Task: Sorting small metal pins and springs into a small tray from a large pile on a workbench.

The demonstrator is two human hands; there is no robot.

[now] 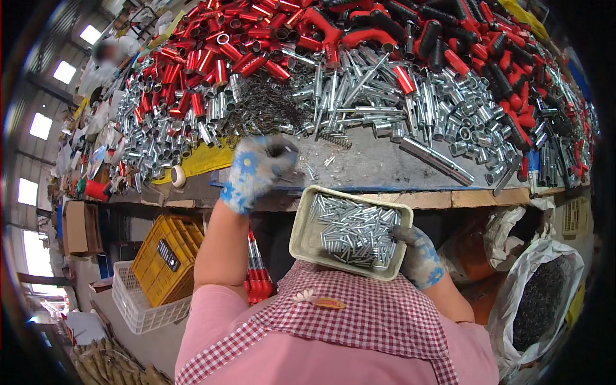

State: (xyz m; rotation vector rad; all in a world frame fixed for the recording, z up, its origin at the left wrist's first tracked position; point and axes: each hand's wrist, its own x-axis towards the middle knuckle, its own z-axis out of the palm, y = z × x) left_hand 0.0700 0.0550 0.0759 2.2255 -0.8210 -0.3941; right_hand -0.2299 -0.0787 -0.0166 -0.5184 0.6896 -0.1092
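Observation:
A cream plastic tray (297, 237) full of short metal pins (356, 231) is tilted between the bench edge and my apron. My right hand (420, 256), in a grey and blue glove, grips its right rim, fingers over the edge. My left hand (260, 170), in a blue-patterned glove, hovers over the bench's front edge with its fingers curled closed. What they hold, if anything, is hidden. Beside the left hand, a few loose pins (329, 160) and a coil spring (335, 141) lie on the grey bench top (372, 157).
Heaped across the bench are red tubes (253, 63), red-and-black handles (372, 38), silver rods (346, 83), silver sleeves (462, 122) and dark springs (269, 102). Below stand a yellow crate (168, 256), a white basket (138, 301) and an open sack (507, 321). Another person (112, 58) is far left.

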